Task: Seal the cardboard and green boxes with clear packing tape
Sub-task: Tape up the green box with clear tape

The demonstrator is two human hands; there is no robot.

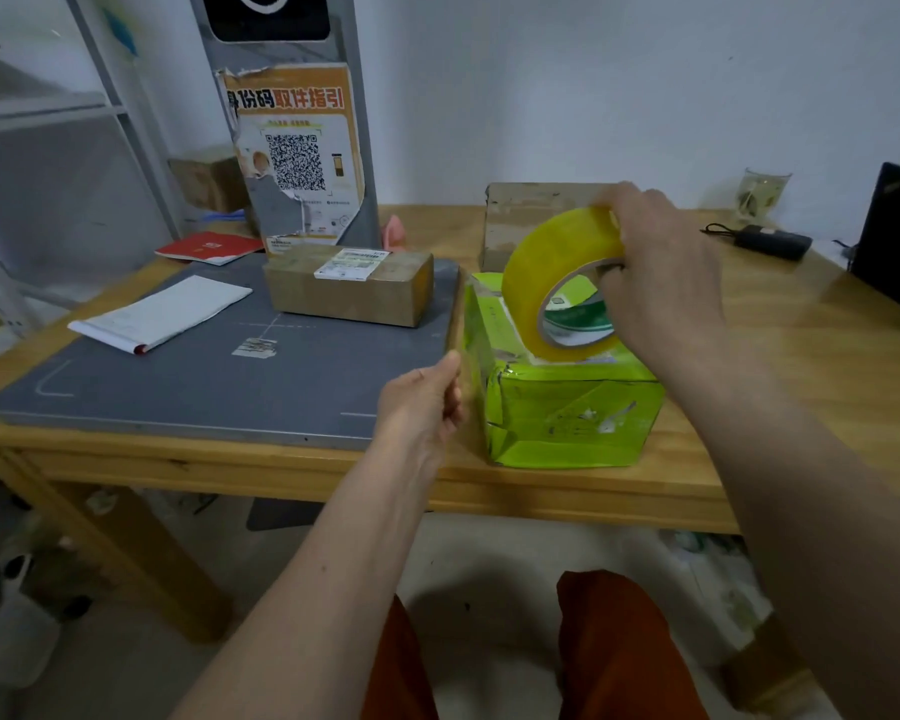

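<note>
A crumpled green box (567,418) stands near the front edge of the wooden table (780,324). My right hand (661,272) grips a large roll of clear, yellowish packing tape (546,272) upright on the box's top, fingers through the core. A strip of tape runs from the roll down the box's left side to my left hand (427,402), which pinches its free end. A cardboard box (349,285) with a white label lies on the grey mat (188,366) to the left, apart from both hands.
Another cardboard box (520,220) stands behind the green one. A white notepad (162,311) lies on the mat, a red booklet (209,246) beyond it. A grey stand with a QR poster (297,153) rises at the back. A black device (770,241), a glass (759,194) and a dark laptop (894,246) sit right.
</note>
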